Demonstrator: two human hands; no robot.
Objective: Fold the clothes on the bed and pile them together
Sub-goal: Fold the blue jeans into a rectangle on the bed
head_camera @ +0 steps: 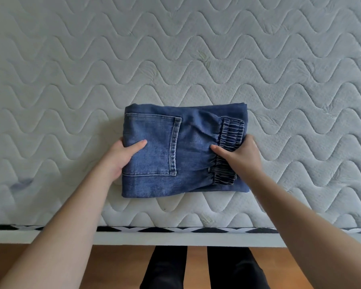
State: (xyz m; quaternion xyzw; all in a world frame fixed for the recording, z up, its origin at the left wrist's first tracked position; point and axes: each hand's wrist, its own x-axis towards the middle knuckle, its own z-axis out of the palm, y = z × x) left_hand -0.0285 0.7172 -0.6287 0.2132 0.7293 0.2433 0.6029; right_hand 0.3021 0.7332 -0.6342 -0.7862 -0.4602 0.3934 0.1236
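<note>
Gripping folded jeans (175, 151) | both hands clamped on ends: left hand (121, 157), right hand (242, 157) | on mattress (175, 59)

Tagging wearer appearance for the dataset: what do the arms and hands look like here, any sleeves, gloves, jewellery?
Both forearms are bare all the way to the bottom frame edge, with no sleeves in view. The left hand and right hand wear no gloves; no rings, watch or bracelets show on the visible parts. Nails look short and unpainted. Below the bed edge, dark trousers cover the legs.
</note>
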